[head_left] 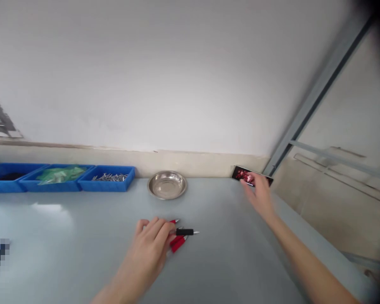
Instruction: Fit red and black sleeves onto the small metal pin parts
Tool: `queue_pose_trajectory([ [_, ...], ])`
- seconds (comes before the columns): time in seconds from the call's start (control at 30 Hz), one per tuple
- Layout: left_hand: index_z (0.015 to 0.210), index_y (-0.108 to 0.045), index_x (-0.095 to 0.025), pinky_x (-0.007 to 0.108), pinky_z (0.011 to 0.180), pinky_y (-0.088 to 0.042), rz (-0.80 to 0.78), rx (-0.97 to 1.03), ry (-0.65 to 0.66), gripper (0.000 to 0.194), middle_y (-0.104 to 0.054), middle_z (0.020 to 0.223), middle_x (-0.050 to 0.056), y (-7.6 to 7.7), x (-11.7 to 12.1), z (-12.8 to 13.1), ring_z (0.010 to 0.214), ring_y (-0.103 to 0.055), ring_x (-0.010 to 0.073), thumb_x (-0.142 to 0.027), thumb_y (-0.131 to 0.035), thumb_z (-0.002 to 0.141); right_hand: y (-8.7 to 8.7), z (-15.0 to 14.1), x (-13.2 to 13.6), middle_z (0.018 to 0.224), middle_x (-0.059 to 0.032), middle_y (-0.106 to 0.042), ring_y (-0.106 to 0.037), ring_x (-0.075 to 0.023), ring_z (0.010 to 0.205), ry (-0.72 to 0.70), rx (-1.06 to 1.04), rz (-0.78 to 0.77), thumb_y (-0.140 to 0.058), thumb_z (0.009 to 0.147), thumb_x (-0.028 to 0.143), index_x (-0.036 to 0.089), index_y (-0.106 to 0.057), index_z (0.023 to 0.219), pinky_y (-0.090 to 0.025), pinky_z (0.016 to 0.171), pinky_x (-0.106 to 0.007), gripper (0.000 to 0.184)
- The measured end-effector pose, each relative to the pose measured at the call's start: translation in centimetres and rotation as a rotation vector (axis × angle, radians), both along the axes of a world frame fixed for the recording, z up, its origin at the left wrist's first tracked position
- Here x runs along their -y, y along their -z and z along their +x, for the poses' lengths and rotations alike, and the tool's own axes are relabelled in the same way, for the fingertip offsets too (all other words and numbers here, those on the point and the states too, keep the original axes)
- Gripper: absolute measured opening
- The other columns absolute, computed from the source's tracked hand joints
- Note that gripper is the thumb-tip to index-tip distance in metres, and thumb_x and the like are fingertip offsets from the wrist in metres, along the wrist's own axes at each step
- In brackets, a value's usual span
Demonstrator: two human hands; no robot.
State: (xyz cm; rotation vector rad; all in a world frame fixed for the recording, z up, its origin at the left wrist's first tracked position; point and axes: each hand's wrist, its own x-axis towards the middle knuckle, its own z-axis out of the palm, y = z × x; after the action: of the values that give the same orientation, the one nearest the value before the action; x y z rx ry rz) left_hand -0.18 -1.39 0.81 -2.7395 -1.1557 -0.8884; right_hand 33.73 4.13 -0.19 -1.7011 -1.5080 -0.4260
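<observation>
My left hand (153, 240) rests on the grey table (228, 253) with its fingers curled over a bundle of pens (181, 237), several red and one black, whose tips stick out to the right. My right hand (259, 195) reaches to the far right corner and its fingers touch a phone (245, 174) with a lit screen that leans against the wall. Whether the fingers grip the phone or only tap it is unclear.
A round steel dish (166, 185) sits at the back of the table. Three blue bins line the back left: one with metal pins (109, 178), one with green pieces (58, 176), one with dark contents (4, 176). A grey frame post (316, 93) rises at right.
</observation>
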Motion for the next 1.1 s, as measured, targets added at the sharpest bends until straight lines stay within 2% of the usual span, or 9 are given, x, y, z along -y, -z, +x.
queue_pose_trajectory([
  [0.03,0.083,-0.049,-0.019,0.028,0.063,-0.028,-0.012,0.007,-0.015,0.017,-0.059,0.076,0.002,0.1,-0.2,-0.1,0.067,-0.051,0.0145,-0.015,-0.033,0.086,-0.3,-2.3,0.5,0.095,-0.0114,-0.054,-0.050,-0.0232,0.089,-0.136,-0.076,-0.026,-0.040,0.080,0.048,0.016,-0.050,0.102,-0.041,0.075,-0.037,0.040],
  [0.17,0.082,-0.050,-0.018,0.029,0.065,-0.029,-0.058,0.000,-0.060,0.017,-0.059,0.078,0.002,0.5,-0.9,-0.6,0.070,-0.052,0.0154,-0.018,-0.033,0.087,-1.1,-11.1,2.8,0.090,-0.0052,-0.056,-0.052,-0.0152,0.076,-0.528,-0.375,-0.245,-0.038,0.082,0.045,0.018,-0.052,0.094,-0.042,0.066,-0.026,0.033],
  [0.23,0.083,-0.049,-0.018,0.030,0.066,-0.030,-0.076,0.001,-0.104,0.016,-0.059,0.079,0.002,0.7,-1.2,-0.8,0.073,-0.052,0.0161,-0.020,-0.034,0.087,-1.2,-14.2,3.6,0.083,-0.0030,-0.057,-0.052,-0.0142,0.076,-0.674,-0.447,-0.353,-0.037,0.083,0.044,0.019,-0.054,0.089,-0.040,0.063,-0.024,0.031],
  [0.3,0.082,-0.049,-0.018,0.030,0.067,-0.030,-0.085,0.005,-0.128,0.016,-0.059,0.080,0.002,0.7,-1.4,-0.8,0.075,-0.053,0.0167,-0.020,-0.034,0.087,-1.0,-15.9,4.1,0.078,-0.0018,-0.057,-0.052,-0.0136,0.073,-0.764,-0.457,-0.408,-0.038,0.083,0.043,0.018,-0.054,0.086,-0.039,0.062,-0.023,0.030],
  [0.4,0.082,-0.049,-0.017,0.031,0.067,-0.030,-0.073,-0.027,-0.149,0.017,-0.059,0.080,0.003,0.7,-1.5,-0.8,0.074,-0.052,0.0169,-0.017,-0.032,0.086,-0.2,-16.6,4.4,0.071,-0.0007,-0.055,-0.049,-0.0124,0.067,-0.827,-0.365,-0.432,-0.037,0.085,0.042,0.017,-0.054,0.078,-0.036,0.060,-0.023,0.030],
  [0.53,0.082,-0.049,-0.017,0.032,0.067,-0.028,-0.038,-0.065,-0.157,0.019,-0.058,0.077,0.003,0.7,-1.3,-0.6,0.072,-0.051,0.0170,-0.016,-0.031,0.087,0.9,-16.0,4.2,0.060,0.0012,-0.048,-0.041,-0.0109,0.058,-0.808,-0.304,-0.443,-0.032,0.086,0.044,0.017,-0.049,0.063,-0.031,0.055,-0.022,0.039],
  [0.83,0.082,-0.048,-0.016,0.031,0.067,-0.028,-0.015,-0.013,-0.097,0.020,-0.057,0.079,0.002,0.7,-1.0,-0.5,0.073,-0.050,0.0163,-0.015,-0.028,0.088,1.2,-16.1,4.3,0.059,0.0014,-0.046,-0.043,-0.0102,0.057,-0.923,-0.637,-0.541,-0.034,0.082,0.053,0.016,-0.047,0.062,-0.034,0.057,-0.022,0.044],
  [1.1,0.087,-0.048,-0.018,0.032,0.070,-0.030,-0.078,0.003,-0.081,0.019,-0.058,0.084,0.003,0.6,-0.9,-0.4,0.077,-0.051,0.0170,-0.024,-0.031,0.089,1.6,-15.8,4.1,0.054,0.0014,-0.046,-0.041,-0.0100,0.053,-0.900,-0.696,-0.540,-0.035,0.081,0.055,0.016,-0.047,0.057,-0.034,0.055,-0.023,0.047],
])
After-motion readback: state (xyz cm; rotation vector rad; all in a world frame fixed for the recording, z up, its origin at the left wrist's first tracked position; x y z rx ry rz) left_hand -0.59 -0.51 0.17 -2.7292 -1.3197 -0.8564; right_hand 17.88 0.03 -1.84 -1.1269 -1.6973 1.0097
